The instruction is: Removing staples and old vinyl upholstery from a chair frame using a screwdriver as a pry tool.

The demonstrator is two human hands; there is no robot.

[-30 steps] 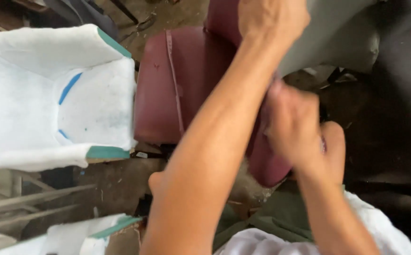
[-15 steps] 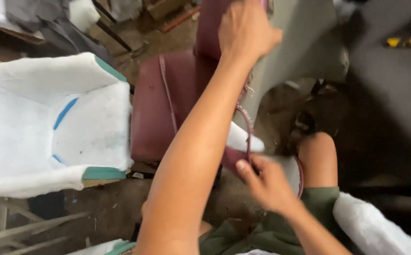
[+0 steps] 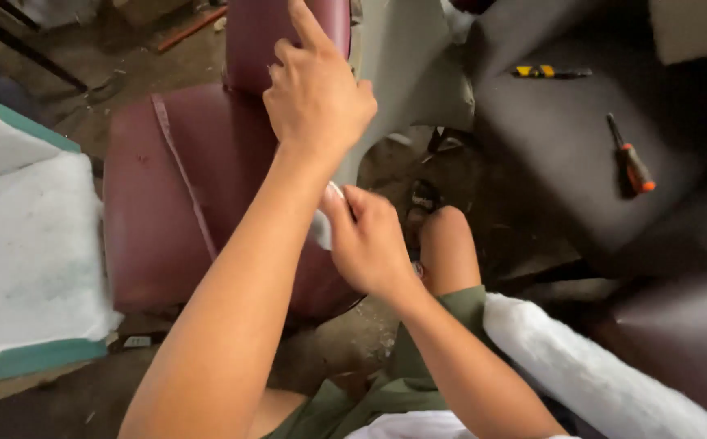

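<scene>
Maroon chair cover (image 3: 166, 203) lies stretched over the seat ahead of the knees, its edge lifted beside white padding (image 3: 321, 223). Right hand (image 3: 370, 244) pinches that lifted edge; pulled too sharply, the old vinyl may tear. Left hand (image 3: 317, 102), farther off, rests loosely curled on the backrest (image 3: 256, 32), grasping nothing, so the chair may shift. Beyond, a screwdriver (image 3: 631, 158) lies on a dark cushion (image 3: 565, 138).

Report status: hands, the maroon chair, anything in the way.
Left hand up on the maroon chair back edge. Right hand pinching white padding at the seat side. Knee close beside; screwdriver lies apart on dark seat.
</scene>
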